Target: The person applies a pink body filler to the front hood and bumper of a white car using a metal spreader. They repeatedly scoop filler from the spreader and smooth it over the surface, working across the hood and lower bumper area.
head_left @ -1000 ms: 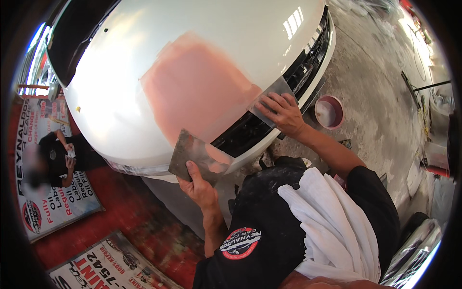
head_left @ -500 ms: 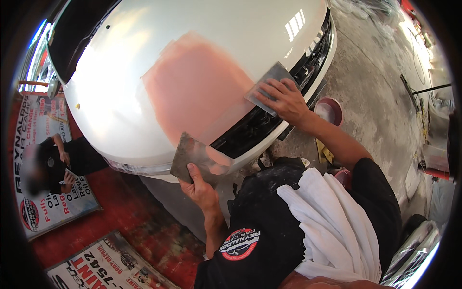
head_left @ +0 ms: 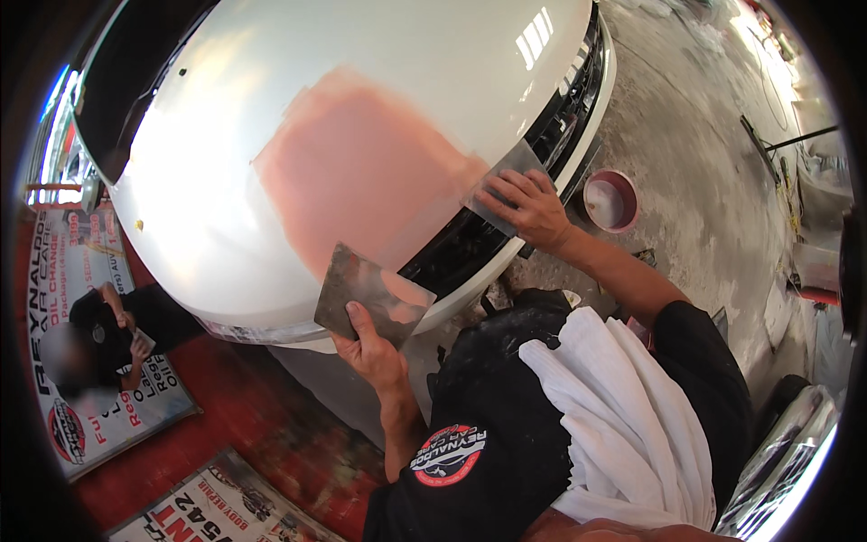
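Note:
A pink patch of filler [head_left: 361, 172] covers part of the white car hood [head_left: 442, 63] in front of me. My left hand [head_left: 375, 357] grips a square metal plate [head_left: 357, 289] from below, thumb on top. Pink putty is smeared on that plate's right side, held near the hood's front edge. In my right hand [head_left: 524, 208] is a flat, greyish putty spreader [head_left: 533, 158], fingers laid across its face. It lies at the patch's right corner, over the hood's edge by the black grille [head_left: 461, 239]. Whether its edge touches the hood I cannot tell.
A reddish bucket [head_left: 611, 200] stands on the concrete floor right of the bumper. White cloth [head_left: 623, 406] hangs over my black shirt. At left, another person [head_left: 104, 339] stands near printed banners [head_left: 135, 420] and a red floor. A dark stand [head_left: 763, 149] is at far right.
My right hand has tilted the spreader and shifted it slightly toward the hood's edge, exposing more pink at the patch's right corner. My left hand keeps its hold; the whole view has shifted a little.

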A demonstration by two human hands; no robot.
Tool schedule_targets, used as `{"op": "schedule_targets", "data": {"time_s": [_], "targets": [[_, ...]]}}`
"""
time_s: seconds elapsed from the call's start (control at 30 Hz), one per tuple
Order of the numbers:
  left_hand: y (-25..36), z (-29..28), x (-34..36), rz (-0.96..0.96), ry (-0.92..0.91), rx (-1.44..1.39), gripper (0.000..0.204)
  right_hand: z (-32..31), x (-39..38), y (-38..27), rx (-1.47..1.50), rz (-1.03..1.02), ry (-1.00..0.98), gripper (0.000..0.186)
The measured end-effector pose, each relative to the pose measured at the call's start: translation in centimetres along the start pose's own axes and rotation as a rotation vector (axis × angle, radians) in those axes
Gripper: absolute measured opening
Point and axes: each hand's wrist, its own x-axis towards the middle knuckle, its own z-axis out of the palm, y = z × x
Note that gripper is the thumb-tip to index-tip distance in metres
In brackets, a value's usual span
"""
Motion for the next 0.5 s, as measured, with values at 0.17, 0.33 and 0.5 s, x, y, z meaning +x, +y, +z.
{"op": "schedule_targets", "data": {"time_s": [0.17,0.33,0.5], "targets": [[0.6,-0.3,0.5,-0.011,-0.025,0.031,0.038,0.5,-2.0,-1.5,0.019,0.098,0.059,0.053],[3.7,-0.6,-0.8,-0.027,0.208,-0.105,0.044,-11.1,-1.8,-0.2,-0.152,0.326,0.469,0.049],[3.3,-1.2,0.5,-0.172,-0.022,-0.234,0.044,-17.7,-0.4,0.5,0.041,0.648,0.847,0.059]]}}
